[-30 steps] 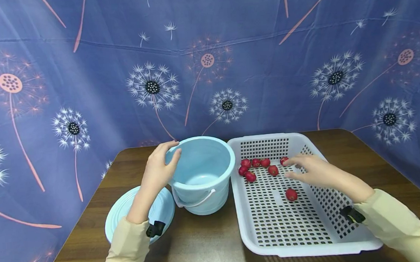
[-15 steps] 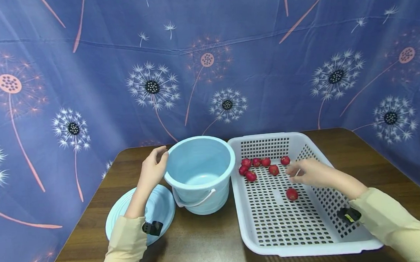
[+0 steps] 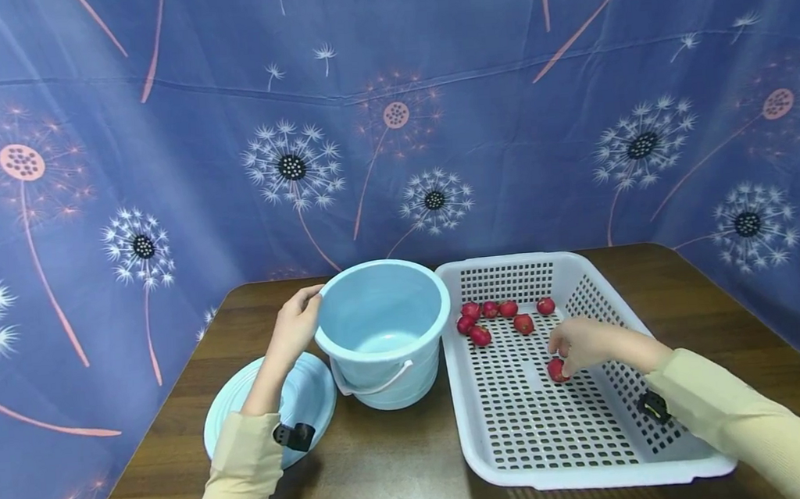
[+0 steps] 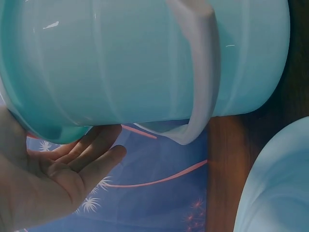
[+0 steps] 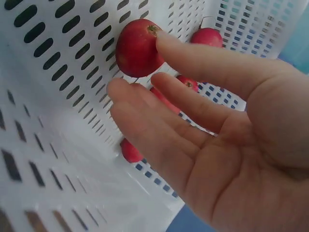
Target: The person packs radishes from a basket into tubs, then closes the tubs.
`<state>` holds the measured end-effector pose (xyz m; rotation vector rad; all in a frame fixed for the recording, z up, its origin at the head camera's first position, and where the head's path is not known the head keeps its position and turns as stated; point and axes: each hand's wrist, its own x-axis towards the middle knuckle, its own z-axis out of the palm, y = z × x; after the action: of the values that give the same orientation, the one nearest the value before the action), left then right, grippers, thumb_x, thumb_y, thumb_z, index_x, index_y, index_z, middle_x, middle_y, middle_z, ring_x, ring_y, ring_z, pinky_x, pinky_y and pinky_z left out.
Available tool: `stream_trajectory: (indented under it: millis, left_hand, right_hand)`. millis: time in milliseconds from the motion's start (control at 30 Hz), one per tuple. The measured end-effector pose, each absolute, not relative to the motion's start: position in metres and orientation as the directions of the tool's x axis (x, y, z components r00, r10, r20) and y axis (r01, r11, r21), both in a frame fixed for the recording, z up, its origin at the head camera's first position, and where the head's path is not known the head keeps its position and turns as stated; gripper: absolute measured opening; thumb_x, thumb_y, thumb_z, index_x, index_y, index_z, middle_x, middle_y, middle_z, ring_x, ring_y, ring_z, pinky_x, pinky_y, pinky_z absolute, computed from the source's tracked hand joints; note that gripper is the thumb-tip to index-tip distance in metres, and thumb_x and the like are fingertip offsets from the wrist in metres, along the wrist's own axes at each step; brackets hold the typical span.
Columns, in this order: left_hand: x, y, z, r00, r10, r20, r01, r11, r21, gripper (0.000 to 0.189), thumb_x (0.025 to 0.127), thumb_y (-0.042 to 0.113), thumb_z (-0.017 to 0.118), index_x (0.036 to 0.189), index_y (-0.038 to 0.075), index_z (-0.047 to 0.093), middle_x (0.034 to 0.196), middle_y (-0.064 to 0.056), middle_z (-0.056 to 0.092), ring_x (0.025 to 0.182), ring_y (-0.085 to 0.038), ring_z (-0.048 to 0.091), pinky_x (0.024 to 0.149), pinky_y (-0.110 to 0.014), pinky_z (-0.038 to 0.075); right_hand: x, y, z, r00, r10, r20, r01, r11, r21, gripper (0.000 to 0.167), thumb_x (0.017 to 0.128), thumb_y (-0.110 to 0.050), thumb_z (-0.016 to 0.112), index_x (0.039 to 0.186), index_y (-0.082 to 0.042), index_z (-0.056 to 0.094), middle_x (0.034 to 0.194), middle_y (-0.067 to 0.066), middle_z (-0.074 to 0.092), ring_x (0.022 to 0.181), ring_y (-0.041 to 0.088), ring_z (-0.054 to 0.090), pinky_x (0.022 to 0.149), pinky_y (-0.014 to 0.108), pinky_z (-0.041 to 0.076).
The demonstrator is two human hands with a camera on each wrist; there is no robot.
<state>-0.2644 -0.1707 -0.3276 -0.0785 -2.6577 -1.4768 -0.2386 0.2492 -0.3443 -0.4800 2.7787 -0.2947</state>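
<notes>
My right hand is low inside the white basket, at a round red radish. In the right wrist view the thumb tip overlaps the radish's edge and the other fingers extend beside it, not closed round it. The radish still sits on the basket's slotted floor. At the left of the light blue bucket, my left hand is by the rim. The left wrist view has its fingers loosely extended beside the bucket's wall; whether they touch it I cannot tell.
Several more radishes lie toward the basket's far left corner. A light blue lid lies left of the bucket, under my left forearm. The bucket's white handle hangs at its front. Behind the wooden table hangs a blue patterned cloth.
My right hand has moved down and toward me to the nearest radish, its fingers drawing closer together. My left hand has shifted slightly left from over the bucket's rim to its outer side.
</notes>
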Motion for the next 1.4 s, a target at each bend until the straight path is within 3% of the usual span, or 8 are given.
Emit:
stream_trajectory:
  millis: [233, 500, 1133, 1400]
  left_hand:
    - [-0.265, -0.170, -0.330, -0.992, -0.003, 0.126, 0.107, 0.505, 0.857, 0.045, 0.100, 0.031, 0.034, 0.138, 0.009, 0.044, 0.139, -0.015, 0.047, 0.127, -0.032, 0.045, 0.102, -0.048, 0.039]
    - [-0.266, -0.170, -0.332, -0.993, -0.015, 0.118, 0.097, 0.478, 0.873, 0.045, 0.100, 0.032, 0.034, 0.138, 0.010, 0.044, 0.138, -0.016, 0.048, 0.124, -0.032, 0.048, 0.101, -0.048, 0.040]
    - [-0.266, -0.170, -0.333, -0.994, -0.031, 0.107, 0.084, 0.422, 0.903, 0.043, 0.101, 0.030, 0.033, 0.137, 0.009, 0.045, 0.139, -0.015, 0.047, 0.126, -0.031, 0.046, 0.104, -0.047, 0.037]
    - [-0.266, -0.171, -0.333, -0.993, -0.022, 0.116, 0.097, 0.416, 0.904, 0.044, 0.101, 0.030, 0.034, 0.138, 0.008, 0.044, 0.138, -0.016, 0.048, 0.124, -0.031, 0.048, 0.102, -0.046, 0.039]
  right_hand:
    - [-0.242, 0.248, -0.353, -0.898, -0.319, -0.303, -0.252, 0.937, -0.240, 0.029, 0.061, -0.003, 0.080, 0.084, -0.008, 0.063, 0.080, 0.002, 0.058, 0.073, 0.015, 0.054, 0.063, 0.031, 0.049]
    - [-0.245, 0.246, -0.350, -0.892, -0.314, -0.326, -0.240, 0.939, -0.247, 0.027, 0.062, -0.003, 0.079, 0.084, -0.007, 0.063, 0.082, 0.004, 0.058, 0.074, 0.016, 0.054, 0.064, 0.031, 0.049]
    - [-0.264, 0.252, -0.342, -0.925, -0.309, -0.220, -0.224, 0.914, -0.339, 0.035, 0.068, -0.013, 0.079, 0.097, 0.001, 0.064, 0.086, 0.009, 0.062, 0.079, 0.021, 0.056, 0.068, 0.036, 0.048]
    - [-0.272, 0.249, -0.340, -0.947, -0.310, -0.085, -0.259, 0.892, -0.369, 0.034, 0.069, -0.014, 0.077, 0.098, -0.001, 0.063, 0.090, 0.012, 0.066, 0.082, 0.025, 0.061, 0.069, 0.039, 0.050]
